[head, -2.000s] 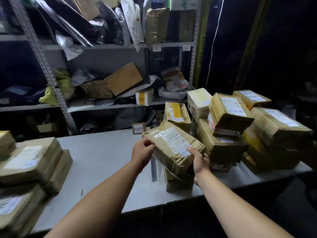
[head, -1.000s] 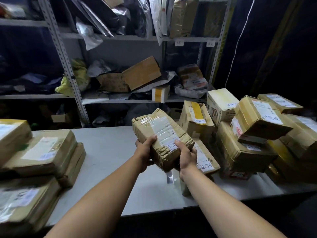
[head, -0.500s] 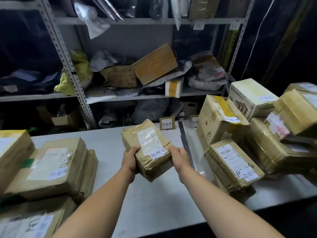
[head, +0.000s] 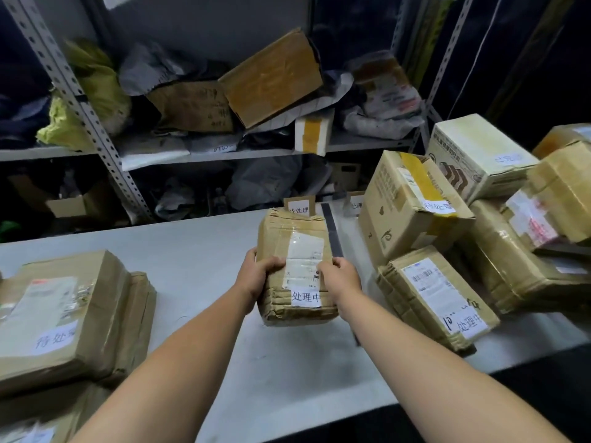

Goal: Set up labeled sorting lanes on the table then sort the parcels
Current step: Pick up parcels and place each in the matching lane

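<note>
A taped brown parcel (head: 295, 247) with a white shipping label lies flat on the grey table (head: 198, 260), just left of a dark tape strip (head: 332, 231). My left hand (head: 257, 273) grips its left edge and my right hand (head: 340, 278) grips its right edge, thumbs on top. Behind it stands a small card sign (head: 299, 207), partly hidden by the parcel; a second sign (head: 355, 204) stands right of the strip.
A stack of flat parcels (head: 64, 311) fills the table's left end. Several piled boxes (head: 412, 206) and a flat parcel (head: 438, 295) crowd the right side. Metal shelving (head: 224, 151) stuffed with bags and boxes runs behind the table.
Both hands carried the parcel from the right-hand pile leftward and lowered it; it now lies flat on the table left of the tape strip.
</note>
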### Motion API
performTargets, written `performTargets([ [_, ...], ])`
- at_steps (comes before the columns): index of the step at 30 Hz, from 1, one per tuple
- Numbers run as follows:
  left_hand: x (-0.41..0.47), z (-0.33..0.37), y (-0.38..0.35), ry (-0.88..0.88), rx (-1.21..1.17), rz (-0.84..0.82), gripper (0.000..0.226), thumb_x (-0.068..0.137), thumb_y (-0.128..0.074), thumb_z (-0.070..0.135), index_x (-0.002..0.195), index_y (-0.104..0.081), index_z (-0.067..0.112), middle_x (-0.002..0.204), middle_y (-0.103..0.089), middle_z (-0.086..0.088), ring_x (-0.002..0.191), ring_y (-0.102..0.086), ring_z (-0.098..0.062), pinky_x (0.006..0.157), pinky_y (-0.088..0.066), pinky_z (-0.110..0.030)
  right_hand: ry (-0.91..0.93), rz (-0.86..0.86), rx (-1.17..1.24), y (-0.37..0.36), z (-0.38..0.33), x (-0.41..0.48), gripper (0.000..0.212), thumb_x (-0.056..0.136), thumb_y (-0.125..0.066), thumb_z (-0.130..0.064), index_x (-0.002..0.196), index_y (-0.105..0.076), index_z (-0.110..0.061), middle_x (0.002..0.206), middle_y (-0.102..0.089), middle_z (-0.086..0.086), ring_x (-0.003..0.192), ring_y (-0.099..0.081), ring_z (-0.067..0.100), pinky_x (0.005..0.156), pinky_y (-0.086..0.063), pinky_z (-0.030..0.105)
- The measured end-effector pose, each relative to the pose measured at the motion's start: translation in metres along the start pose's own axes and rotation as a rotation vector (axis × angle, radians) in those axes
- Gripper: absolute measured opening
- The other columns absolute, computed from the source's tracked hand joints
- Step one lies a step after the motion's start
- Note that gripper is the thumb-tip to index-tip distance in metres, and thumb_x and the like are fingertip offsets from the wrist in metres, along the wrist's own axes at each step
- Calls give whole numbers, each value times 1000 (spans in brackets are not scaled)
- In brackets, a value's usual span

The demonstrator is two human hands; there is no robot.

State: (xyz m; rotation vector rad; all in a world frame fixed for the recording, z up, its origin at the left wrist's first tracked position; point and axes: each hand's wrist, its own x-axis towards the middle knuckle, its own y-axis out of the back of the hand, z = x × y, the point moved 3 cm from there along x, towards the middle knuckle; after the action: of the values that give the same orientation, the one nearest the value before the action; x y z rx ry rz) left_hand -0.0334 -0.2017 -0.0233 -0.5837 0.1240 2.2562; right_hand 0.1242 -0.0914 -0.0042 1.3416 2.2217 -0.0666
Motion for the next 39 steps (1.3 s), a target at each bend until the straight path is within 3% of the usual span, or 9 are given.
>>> performTargets([
  [6,10,5,-13,12,-36,-1,79,65,-76,37,133,-43,18,120,-65,-13,102,-70,-33,85,-58,-49,12,-71,-10,17,-11,19,27,93,-63,-24,120,-60,-19,103,-71,-1,88,-71,17,66,-57,30],
  [9,17,17,-17,15,-78,-30,87,61,-78,49,135,-49,12,118,-70,-18,99,-72,-36,84,-59,-50,55,-129,46,30,-31,20,39,94,-66,-27,131,-57,-18,115,-70,3,93,-72,21,81,-62,39],
  [14,0,68,-35,-47,-126,-81,70,70,-68,45,128,-59,7,110,-73,-20,100,-71,-39,86,-56,-44,131,-284,137,52,-77,1,51,93,-65,-27,142,-51,-21,119,-69,6,93,-71,20,68,-58,30],
  [18,-17,108,-58,-86,-128,-125,64,75,-62,45,125,-63,5,111,-73,-20,104,-70,-40,96,-52,-47,145,-364,212,78,-100,-14,69,79,-71,-44,141,-51,-20,119,-74,15,107,-72,36,84,-62,46],
  [23,-39,156,-114,-242,-1,-169,53,85,-55,45,125,-63,11,107,-76,-13,97,-73,-34,93,-55,-50,250,-207,391,126,-113,-10,67,63,-75,-45,119,-70,-8,115,-73,24,110,-68,46,99,-51,65],
  [27,-42,178,-169,-244,-64,-208,43,103,-40,44,126,-61,14,112,-74,-13,102,-72,-32,93,-55,-48,284,-114,507,167,-121,15,79,55,-85,-48,120,-71,-7,119,-71,25,110,-68,47,101,-47,70],
  [34,-27,200,-236,-261,-27,-136,30,87,-51,35,79,-73,16,97,-72,-8,79,-64,-24,70,-47,-35,265,21,605,234,-150,28,59,63,-79,-42,113,-74,-12,98,-78,18,95,-74,41,87,-58,63],
  [36,-15,200,-244,-261,-30,-123,19,76,-54,31,81,-68,20,97,-59,-9,75,-49,-25,60,-36,-32,243,62,627,246,-149,36,51,66,-79,-39,109,-75,-12,93,-79,16,92,-75,39,83,-60,60],
  [39,-6,197,-255,-300,25,-83,19,81,-55,26,77,-72,18,90,-65,-10,79,-53,-26,64,-40,-34,192,91,671,253,-142,46,44,71,-80,-37,105,-76,-10,93,-78,17,92,-74,38,84,-60,59],
])
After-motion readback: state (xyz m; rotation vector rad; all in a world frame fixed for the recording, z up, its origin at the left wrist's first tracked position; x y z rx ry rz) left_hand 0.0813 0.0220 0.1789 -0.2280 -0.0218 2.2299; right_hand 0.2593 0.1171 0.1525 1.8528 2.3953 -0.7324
